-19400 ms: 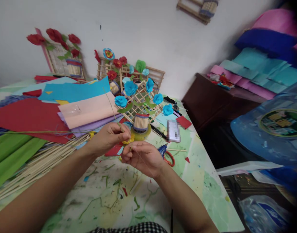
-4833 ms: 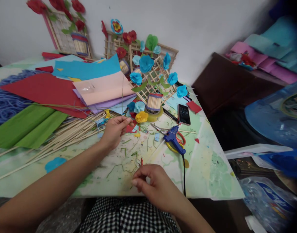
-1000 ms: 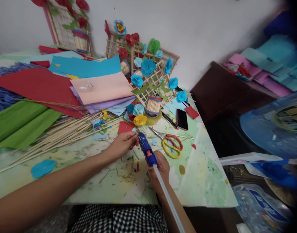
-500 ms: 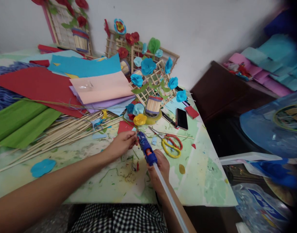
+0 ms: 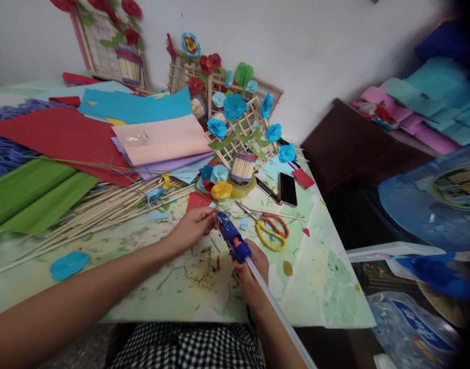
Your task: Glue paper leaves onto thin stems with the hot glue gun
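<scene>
My right hand [image 5: 254, 261] is wrapped round a blue hot glue gun [image 5: 232, 234], with a long white glue stick [image 5: 277, 307] sticking out of its back toward me. The gun's nozzle end points away, close by the fingertips of my left hand [image 5: 194, 225]. Those fingers are pinched together; whatever is between them is too small or hidden to name. Just beyond the nozzle sits a yellow paper flower [image 5: 221, 190]. Scissors [image 5: 268, 225] with red and yellow handles lie right of the gun, their blades apart.
Bamboo sticks [image 5: 104, 207] and coloured paper sheets [image 5: 162, 138] cover the left side. A stick trellis with blue paper flowers [image 5: 235, 105] stands behind. A phone [image 5: 287, 189], a marker [image 5: 268, 189] and a blue paper cutout [image 5: 69, 265] lie on the table [image 5: 315, 287].
The glue gun has tilted a little, its glue stick's near end swinging right. My left hand keeps its pinch at almost the same spot.
</scene>
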Demonstrator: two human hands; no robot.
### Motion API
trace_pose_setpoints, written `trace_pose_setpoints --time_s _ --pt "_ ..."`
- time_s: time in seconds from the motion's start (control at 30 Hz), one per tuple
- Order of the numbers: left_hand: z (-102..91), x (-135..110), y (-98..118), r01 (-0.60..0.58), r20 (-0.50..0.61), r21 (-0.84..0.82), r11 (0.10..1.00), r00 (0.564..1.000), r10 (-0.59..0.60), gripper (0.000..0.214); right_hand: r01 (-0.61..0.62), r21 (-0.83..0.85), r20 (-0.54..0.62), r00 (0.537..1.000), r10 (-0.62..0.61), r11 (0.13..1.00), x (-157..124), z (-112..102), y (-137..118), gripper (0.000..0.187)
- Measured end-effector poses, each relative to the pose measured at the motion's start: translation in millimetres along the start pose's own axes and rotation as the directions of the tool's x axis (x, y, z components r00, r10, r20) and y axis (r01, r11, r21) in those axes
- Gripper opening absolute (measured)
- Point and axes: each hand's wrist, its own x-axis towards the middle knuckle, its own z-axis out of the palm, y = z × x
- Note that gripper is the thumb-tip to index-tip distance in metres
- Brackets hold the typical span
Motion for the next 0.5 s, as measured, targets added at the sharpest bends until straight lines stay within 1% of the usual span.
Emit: trace_pose_setpoints --time_s 0.13,0.3,0.43,0.5 --pt "-0.3 -0.8 1.8 -0.001 -0.015 0.052 0.999 1.0 0.002 0.032 0.023 -0.034 -0.033 0.999 -0.024 0.999 0.1 -1.5 0.1 0.05" --pt "-1.3 -1.2 1.9 0.004 -0.023 0.1 0.995 1.0 -0.002 0.035 0.035 -0.076 -0.061 0.997 -0.04 0.996 -0.3 1.2 6.0 0.046" --pt "-2.3 -1.3 0.5 -0.003 -0.04 0.107 0.994 0.999 0.008 0.035 0.024 -0.064 -0.033 0.999 -0.027 0.998 -1.9 2.9 7.5 0.046" --pt "-2.5 -1.2 -0.6 0.001 -0.053 0.115 0.993 0.999 0.006 0.034 0.03 -0.065 -0.048 0.998 -0.033 0.997 -2.0 2.4 7.5 0.047"
